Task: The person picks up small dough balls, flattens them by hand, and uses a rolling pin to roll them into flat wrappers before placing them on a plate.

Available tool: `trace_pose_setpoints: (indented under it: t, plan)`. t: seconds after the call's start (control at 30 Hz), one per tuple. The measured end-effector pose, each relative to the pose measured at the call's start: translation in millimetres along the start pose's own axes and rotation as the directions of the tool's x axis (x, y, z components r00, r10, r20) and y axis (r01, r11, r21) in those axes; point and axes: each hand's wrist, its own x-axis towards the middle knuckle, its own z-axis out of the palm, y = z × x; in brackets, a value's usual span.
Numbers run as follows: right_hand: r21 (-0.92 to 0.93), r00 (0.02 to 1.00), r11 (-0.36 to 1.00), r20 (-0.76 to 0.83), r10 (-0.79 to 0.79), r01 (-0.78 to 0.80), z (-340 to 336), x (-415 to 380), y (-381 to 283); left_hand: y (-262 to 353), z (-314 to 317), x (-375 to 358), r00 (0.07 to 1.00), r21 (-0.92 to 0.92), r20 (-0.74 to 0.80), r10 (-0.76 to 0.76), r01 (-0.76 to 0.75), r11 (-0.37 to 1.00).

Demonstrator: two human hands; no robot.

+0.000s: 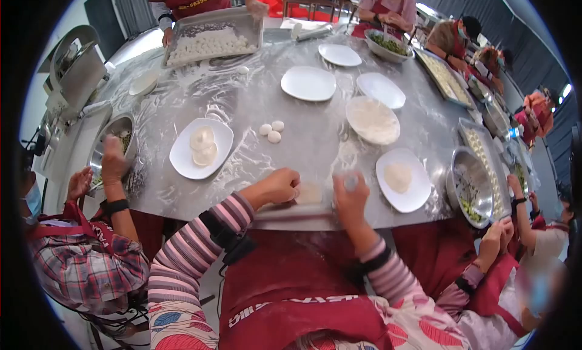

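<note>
A thin round dough wrapper [311, 193] lies on the floured table near its front edge, between my two hands. My left hand [280, 186] is closed at the wrapper's left edge, fingertips pinched on it. Right of the wrapper, my right hand [351, 198] is closed and blurred by motion; the pale round end of what looks like a small rolling pin [350, 182] shows in it, the rest hidden. Ahead of my left hand sit three dough balls [274, 132]. Rolled wrappers lie on a white plate [180, 159] to the left, and another on a plate [418, 195] to the right.
More plates [308, 83] stand further across the metal table [242, 101]. A person at the far side holds a tray [259, 35] of small dough pieces. Metal bowls of filling flank me, left [128, 123] and right [453, 186]. Co-workers sit close on both sides.
</note>
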Motion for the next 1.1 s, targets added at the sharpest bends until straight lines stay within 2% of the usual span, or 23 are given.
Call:
trace_pose_setpoints:
  t: [0.03,0.07,0.17,0.2,0.27,0.3,0.37,0.43,0.47,0.5,0.53,0.6,0.67,0.7,0.77,0.83,0.87,0.9,0.93,0.97,1.03,1.1]
  plan:
    - [0.058,0.983,0.982,-0.019,0.183,-0.182,17.4,10.3,7.2,1.5,4.0,1.9,0.991,0.182,-0.087,0.098,-0.081,0.980]
    - [0.083,0.977,0.973,0.017,0.214,-0.215,28.3,25.6,4.9,4.9,4.2,5.9,0.961,0.368,-0.164,0.221,-0.149,0.918]
    - [0.085,0.987,0.984,0.039,0.155,-0.158,47.3,45.5,7.9,-5.1,6.3,30.9,0.920,0.440,-0.234,0.313,-0.187,0.878]
    - [0.030,0.983,0.983,0.011,0.182,-0.183,46.4,41.0,9.0,0.1,2.5,28.0,0.916,0.439,-0.242,0.321,-0.192,0.878]
    - [0.065,0.974,0.972,0.017,0.224,-0.224,26.1,23.0,4.8,6.7,-2.3,14.9,0.970,0.421,-0.117,0.213,-0.146,0.895]
    - [0.064,0.978,0.976,0.007,0.209,-0.209,14.8,7.9,7.8,1.7,-3.6,12.5,0.968,0.411,-0.130,0.213,-0.142,0.900]
    - [0.071,0.969,0.967,0.050,0.241,-0.244,-0.2,0.8,-7.8,-6.8,-4.6,7.3,0.974,0.257,-0.154,0.167,-0.123,0.958]
    - [0.141,0.934,0.924,0.087,0.347,-0.356,-1.4,-2.0,-7.7,0.1,3.1,-0.6,0.988,0.214,-0.090,0.129,-0.108,0.971]
    - [0.033,0.983,0.983,-0.034,0.182,-0.181,18.7,5.5,11.2,0.9,7.6,2.4,0.974,0.319,-0.120,0.192,-0.145,0.937]
    - [0.054,0.976,0.975,0.016,0.216,-0.217,27.1,21.4,6.8,4.2,8.5,7.5,0.952,0.423,-0.154,0.266,-0.179,0.888]
    - [0.047,0.978,0.977,0.031,0.205,-0.206,38.4,34.6,7.8,5.8,9.6,13.9,0.951,0.432,-0.150,0.272,-0.184,0.883]
    - [0.042,0.981,0.981,0.049,0.188,-0.190,42.8,41.7,6.4,9.7,8.9,21.1,0.933,0.320,-0.249,0.260,-0.174,0.931]
    - [0.085,0.989,0.987,-0.035,0.141,-0.137,37.9,36.3,3.0,9.4,5.0,17.2,0.942,0.349,-0.209,0.261,-0.177,0.920]
    - [0.089,0.983,0.979,-0.009,0.185,-0.183,25.2,26.5,-1.6,8.1,5.3,15.3,0.954,0.373,-0.161,0.252,-0.178,0.910]
    - [0.089,0.973,0.969,0.034,0.227,-0.229,1.9,-2.9,-1.0,-2.0,3.9,11.1,0.948,0.369,-0.180,0.263,-0.183,0.911]
    - [0.224,0.929,0.902,0.070,0.362,-0.368,-8.3,-21.0,-1.2,-0.4,1.0,-1.4,0.991,-0.010,-0.133,-0.003,0.002,1.000]
    - [0.202,0.912,0.890,0.079,0.402,-0.409,-4.0,-19.5,2.6,-4.4,2.4,-1.9,0.992,-0.010,-0.127,-0.008,0.007,1.000]
    - [0.201,0.907,0.885,0.074,0.414,-0.420,5.3,-8.0,2.4,-9.7,7.7,-1.1,0.966,0.180,-0.194,0.168,-0.133,0.975]
    - [0.116,0.952,0.945,0.023,0.306,-0.307,19.3,11.6,3.3,-12.9,10.5,1.0,0.908,0.372,-0.225,0.354,-0.256,0.892]
    - [0.027,0.983,0.983,-0.015,0.182,-0.182,27.9,24.7,5.0,-12.0,12.4,4.8,0.908,0.377,-0.223,0.356,-0.257,0.890]
    - [0.005,0.991,0.992,-0.047,0.125,-0.125,41.0,34.0,10.3,-8.0,11.5,13.7,0.910,0.315,-0.327,0.255,-0.149,0.937]
    - [-0.056,0.993,0.998,-0.117,0.011,-0.018,53.7,42.5,11.7,-16.6,10.8,19.7,0.910,0.327,-0.307,0.280,-0.176,0.929]
